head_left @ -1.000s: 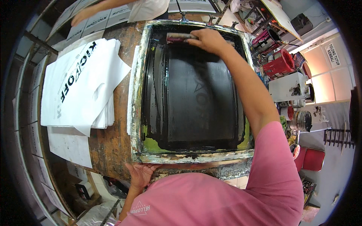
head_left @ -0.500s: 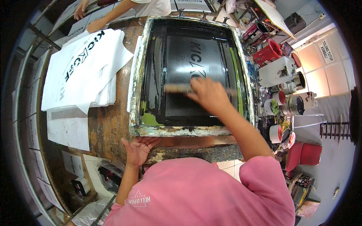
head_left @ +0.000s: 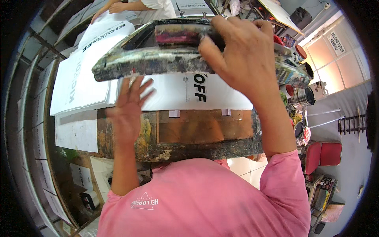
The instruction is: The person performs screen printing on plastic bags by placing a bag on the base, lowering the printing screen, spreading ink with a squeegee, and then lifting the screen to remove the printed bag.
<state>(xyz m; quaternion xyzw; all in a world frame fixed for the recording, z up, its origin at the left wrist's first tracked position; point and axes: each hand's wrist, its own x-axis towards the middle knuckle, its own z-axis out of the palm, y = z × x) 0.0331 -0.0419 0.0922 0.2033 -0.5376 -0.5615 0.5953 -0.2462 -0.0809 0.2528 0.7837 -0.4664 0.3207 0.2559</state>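
Observation:
The screen printing frame point(head_left: 154, 65), its wood crusted with old paint, is tilted up with its near edge off the table. At its front edge is my right hand point(head_left: 248, 55), closed around the end of a squeegee point(head_left: 177, 35) with a pink-stained face; the frame hides part of the grip. My left hand point(head_left: 128, 112) is slightly blurred, fingers spread and holding nothing, just below the frame's left part. Under the raised frame a white sheet point(head_left: 166, 93) with bold black lettering lies on the board point(head_left: 205, 128), against two small pale tabs.
A stack of printed white sheets point(head_left: 83, 89) stands on the left of the table. Beyond it, another person's hand point(head_left: 118, 7) is over the sheets. Paint tins point(head_left: 302, 98) crowd the right side. Racks with sheets point(head_left: 43, 130) line the far left.
The frame, flat before, is now tilted up, uncovering the printed sheet. My right hand has moved up and right with the squeegee; my left hand has risen from the table's edge.

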